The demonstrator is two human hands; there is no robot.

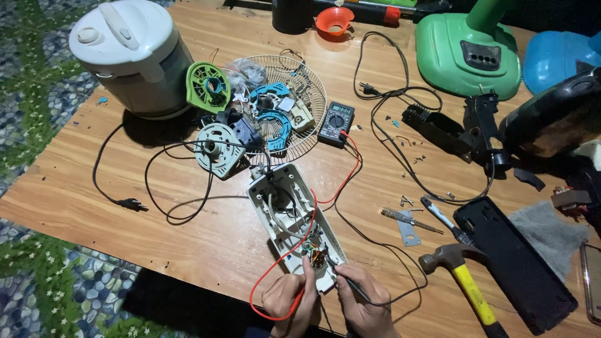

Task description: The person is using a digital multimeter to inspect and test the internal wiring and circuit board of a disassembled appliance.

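Both hands probing an opened white plastic fan base housing (289, 216)

Left hand (289, 300) pinches the red probe lead (294, 250) — right hand (363, 300) grips the black probe (350, 283)

One screen in sight: the black multimeter (336, 123) lies near the middle of the wooden table (188, 250), just beside the round wire fan guard (294, 81), its small rectangular display glowing pale green at its far end. No packages, no signs.
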